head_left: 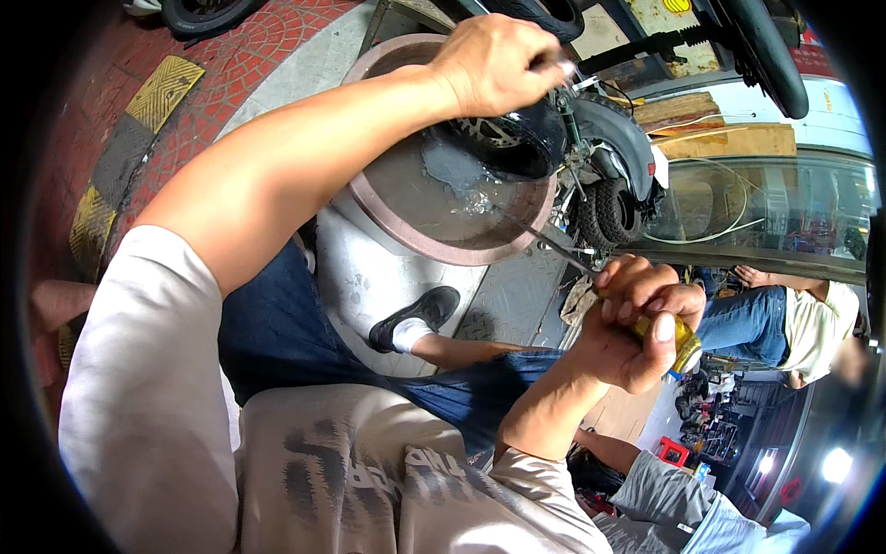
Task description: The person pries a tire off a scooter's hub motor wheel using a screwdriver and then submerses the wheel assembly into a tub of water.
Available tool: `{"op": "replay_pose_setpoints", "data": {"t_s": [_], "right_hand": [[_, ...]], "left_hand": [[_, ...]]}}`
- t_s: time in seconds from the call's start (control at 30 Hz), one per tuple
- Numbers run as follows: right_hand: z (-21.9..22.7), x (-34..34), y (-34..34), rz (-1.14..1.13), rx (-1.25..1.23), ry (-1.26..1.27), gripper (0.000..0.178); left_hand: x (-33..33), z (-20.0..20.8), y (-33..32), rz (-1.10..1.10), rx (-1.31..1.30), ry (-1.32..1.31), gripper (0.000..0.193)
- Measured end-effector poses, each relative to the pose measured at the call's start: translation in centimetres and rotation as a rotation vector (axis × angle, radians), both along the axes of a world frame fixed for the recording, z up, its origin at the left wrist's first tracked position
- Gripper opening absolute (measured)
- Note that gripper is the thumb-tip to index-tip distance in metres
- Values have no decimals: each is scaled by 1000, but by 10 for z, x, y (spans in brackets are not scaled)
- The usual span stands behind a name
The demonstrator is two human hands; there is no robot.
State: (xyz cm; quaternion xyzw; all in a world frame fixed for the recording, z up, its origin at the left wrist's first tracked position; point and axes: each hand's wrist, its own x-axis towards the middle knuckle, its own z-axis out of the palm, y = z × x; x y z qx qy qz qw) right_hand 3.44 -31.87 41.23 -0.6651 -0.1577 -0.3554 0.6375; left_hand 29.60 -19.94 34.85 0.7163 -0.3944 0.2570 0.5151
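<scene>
My right hand (pixel 637 323) is wrapped round the yellow handle of a screwdriver (pixel 685 349). Its long dark shaft slants up and left to the rim of a brownish round basin (pixel 415 242). Grey, cloudy water (pixel 397 198) fills the basin, with bubbles near the middle. A black wheel (pixel 531 152) with a perforated brake disc leans into the far right of the basin. Above this wheel, my left hand (pixel 503 60) is closed with fingers curled. What its fingertips pinch, if anything, is too small and blurred to tell.
Right of the basin stands a scooter with a grey mudguard (pixel 616 138) and knobbly tyres (pixel 614 210). A black handlebar (pixel 757 55) juts in at the upper right. Wooden boards (pixel 720 138) lie beyond. Two other people (pixel 752 323) are at the right and lower right.
</scene>
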Motion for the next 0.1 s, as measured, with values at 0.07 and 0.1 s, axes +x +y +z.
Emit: {"op": "replay_pose_setpoints", "data": {"t_s": [0.07, 0.1], "right_hand": [[3, -4, -12, -43, 82, -22, 21], [6, -7, -20, -92, 142, -14, 24]], "left_hand": [[-23, 17, 5, -136, 158, 31, 39], [-30, 23, 7, -230, 240, 8, 43]]}}
